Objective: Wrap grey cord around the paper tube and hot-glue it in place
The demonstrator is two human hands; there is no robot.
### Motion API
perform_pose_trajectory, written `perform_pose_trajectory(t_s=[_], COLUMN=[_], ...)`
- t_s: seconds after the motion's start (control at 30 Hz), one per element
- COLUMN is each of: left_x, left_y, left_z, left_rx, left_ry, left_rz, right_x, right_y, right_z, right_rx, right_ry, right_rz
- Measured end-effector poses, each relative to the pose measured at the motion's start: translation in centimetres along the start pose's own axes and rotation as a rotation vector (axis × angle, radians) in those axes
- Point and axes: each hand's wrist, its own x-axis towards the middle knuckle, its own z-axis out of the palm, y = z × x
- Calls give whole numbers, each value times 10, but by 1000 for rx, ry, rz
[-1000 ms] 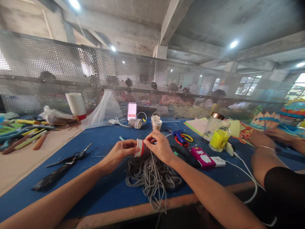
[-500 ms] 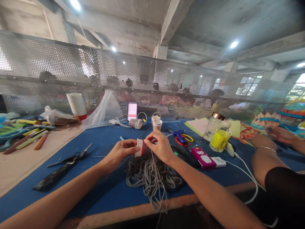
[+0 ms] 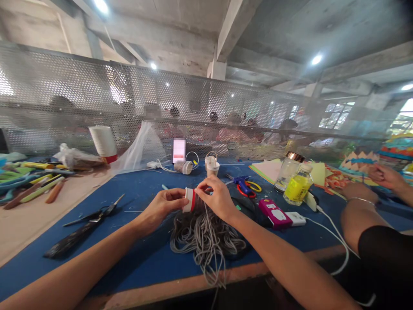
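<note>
the left hand (image 3: pixel 161 206) is gripping a paper cup (image 3: pixel 189 194), its long axis running sideways between them; the right hand (image 3: pixel 217 199) is pinching grey cord (image 3: pixel 209 239) against it.

Cup I grip (image 3: pixel 189 196): smooth, matt paper
Cord (image 3: pixel 209 243), below at my cup's 6 o'clock: soft-looking matt fibre
Tabletop (image 3: pixel 135 267) under my forearms: smooth, faint sheen
Shears (image 3: pixel 97 218), my 10 o'clock: metal blades, glossy black handle
Cup stack (image 3: pixel 102 142), my 11: matt paper
Mesh panel (image 3: pixel 193 92), my 12: dull, perforated, metal-looking
Jar (image 3: pixel 285 174), my 1: clear, glossy, shiny coppery lid (image 3: pixel 295 156)
</note>
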Motion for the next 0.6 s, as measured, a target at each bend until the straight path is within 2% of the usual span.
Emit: perform_pose_trajectory(t_s=[0.6], left_x=[1], left_y=[-6], left_z=[-3], left_rx=[13], left_ry=[-31], left_rz=[17], right_x=[-1], right_y=[1], right_z=[0], right_rx=[-4], right_ry=[-25], right_rz=[26])
